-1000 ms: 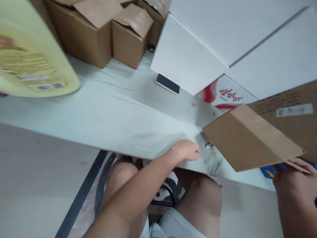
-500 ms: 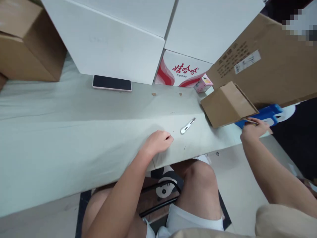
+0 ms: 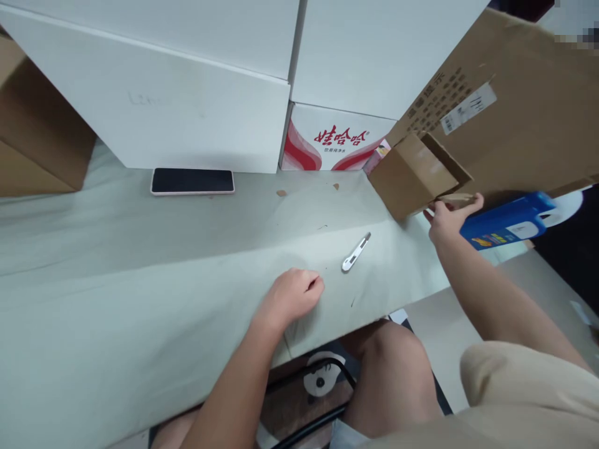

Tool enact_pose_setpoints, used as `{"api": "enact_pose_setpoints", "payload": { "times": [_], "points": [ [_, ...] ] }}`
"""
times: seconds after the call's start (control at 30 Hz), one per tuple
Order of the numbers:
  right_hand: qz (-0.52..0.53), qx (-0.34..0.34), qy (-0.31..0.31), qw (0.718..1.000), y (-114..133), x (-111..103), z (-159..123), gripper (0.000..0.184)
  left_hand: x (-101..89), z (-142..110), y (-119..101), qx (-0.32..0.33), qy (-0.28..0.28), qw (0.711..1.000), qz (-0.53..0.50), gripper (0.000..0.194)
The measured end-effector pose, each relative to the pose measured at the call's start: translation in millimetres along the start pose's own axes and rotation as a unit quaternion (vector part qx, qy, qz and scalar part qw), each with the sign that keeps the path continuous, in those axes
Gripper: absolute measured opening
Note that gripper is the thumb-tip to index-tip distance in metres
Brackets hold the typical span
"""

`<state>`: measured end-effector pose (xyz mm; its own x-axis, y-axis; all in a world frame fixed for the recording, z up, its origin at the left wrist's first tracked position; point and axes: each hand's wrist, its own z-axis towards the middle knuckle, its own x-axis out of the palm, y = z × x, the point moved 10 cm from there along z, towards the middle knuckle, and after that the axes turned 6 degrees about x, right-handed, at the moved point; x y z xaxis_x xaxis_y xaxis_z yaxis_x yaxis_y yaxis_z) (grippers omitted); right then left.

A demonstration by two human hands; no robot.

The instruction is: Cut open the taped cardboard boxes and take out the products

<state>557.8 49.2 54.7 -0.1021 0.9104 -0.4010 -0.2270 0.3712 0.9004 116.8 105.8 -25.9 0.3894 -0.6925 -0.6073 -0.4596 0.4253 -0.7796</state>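
On the right, my right hand [image 3: 447,221] grips the near edge of a small brown cardboard box [image 3: 399,184], its fingers on a flap. The box is tilted on the table and its top is partly open. My left hand [image 3: 294,293] rests on the pale table cover in a loose fist, with nothing seen in it. To the right of that fist lies a white utility knife [image 3: 356,252]. Just beyond my right hand is a blue bottle [image 3: 510,221], lying on its side.
White boxes [image 3: 210,112] stand stacked along the back, one printed red [image 3: 341,140]. A phone [image 3: 192,181] lies against them. A pink box [image 3: 377,156] is partly hidden. Large cardboard [image 3: 528,118] leans at right; a brown carton [image 3: 42,131] stands at left. Small scraps [image 3: 281,193] dot the cover.
My right hand has moved left and away from me, pushing the small box toward the pink box. More of the blue bottle shows. My left hand stays in its fist; the view has shifted.
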Motion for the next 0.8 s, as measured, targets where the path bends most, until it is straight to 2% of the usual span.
{"api": "enact_pose_setpoints", "payload": {
  "times": [0.07, 0.2, 0.27, 0.37, 0.47, 0.57, 0.67, 0.8],
  "points": [
    [0.021, 0.021, 0.022, 0.999, -4, 10, -3, 0.086, 0.1, 1, 0, 0.002, -0.002, 1.0, 0.002, 0.033],
    [0.025, 0.044, 0.016, 0.999, -3, 20, 3, 0.095, 2.6, 2, 2, 0.005, -0.002, 1.0, 0.012, 0.033],
    [0.01, 0.067, 0.023, 0.997, -4, 30, 6, 0.08, 3.4, 2, 3, -0.001, -0.003, 1.0, 0.018, 0.033],
    [-0.013, 0.105, 0.051, 0.993, -7, 51, 4, 0.041, 3.6, 1, 1, -0.004, 0.004, 1.0, 0.026, 0.032],
    [-0.036, 0.108, 0.072, 0.991, -5, 75, 0, 0.037, 3.5, -1, 0, -0.011, 0.019, 0.999, 0.029, 0.032],
    [-0.075, 0.073, 0.098, 0.99, 6, 101, 1, 0.038, 0.8, -2, 2, -0.022, 0.016, 0.999, 0.032, 0.033],
    [-0.141, 0.019, 0.184, 0.973, 17, 134, -2, 0.037, 0.5, -3, 3, -0.021, 0.015, 0.999, 0.037, 0.034],
    [-0.255, -0.031, 0.354, 0.899, 6, 176, -35, 0.04, -0.1, -2, 1, -0.01, 0.015, 0.999, 0.035, 0.035]
  ]
}}
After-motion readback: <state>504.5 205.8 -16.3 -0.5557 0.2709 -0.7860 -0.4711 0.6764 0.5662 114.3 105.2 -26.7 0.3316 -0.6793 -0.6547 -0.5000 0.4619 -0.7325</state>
